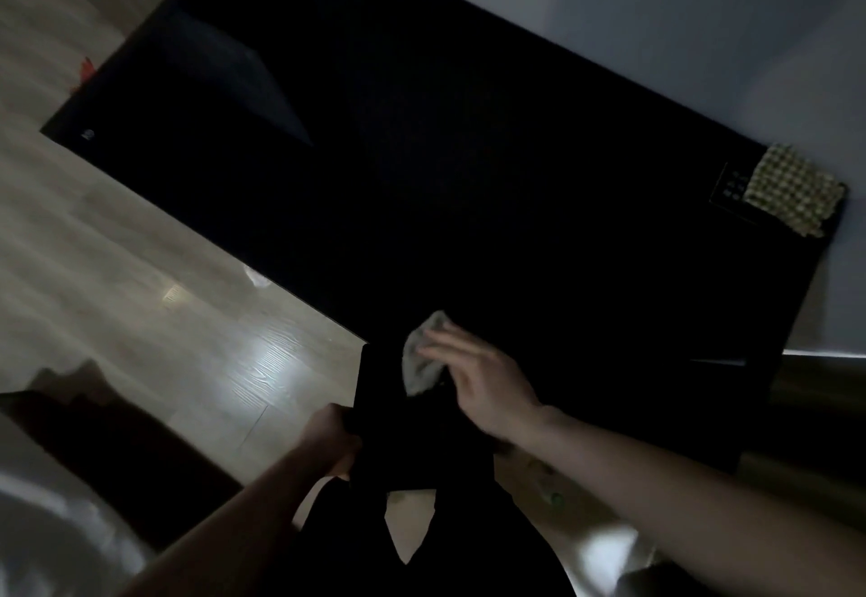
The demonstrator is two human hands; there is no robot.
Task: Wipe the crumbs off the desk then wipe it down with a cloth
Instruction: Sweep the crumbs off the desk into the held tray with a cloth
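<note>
While the frame is very dim, the step in hand looks like sweeping crumbs off the near edge of the wide black matte desk (468,165), which fills the middle of the frame from upper left to right; the right hand (478,376), at lower centre, lies with fingers spread and fairly straight on a small crumpled pale grey cloth (419,357), pressing it to the desk's near edge rather than clutching it; the left hand (330,437), just below and left of it, is clenched round the edge of a flat black object (398,437) held against the desk's rim, possibly a pan or tray to catch the crumbs, though the darkness leaves that uncertain; no crumbs can be made out on the dark surface.

To do this well, I would judge that the catcher should sit snug under the rim with no gap, so nothing falls to the pale wood-grain floor (140,268) at the left; the cloth should be drawn toward the edge in overlapping strokes with flat, even pressure, gathering rather than scattering; the far parts need reaching too, working round the yellow-and-white checked woven mat (792,196) at the right edge and the small dark keypad-like object (731,189) just beside it.
</note>
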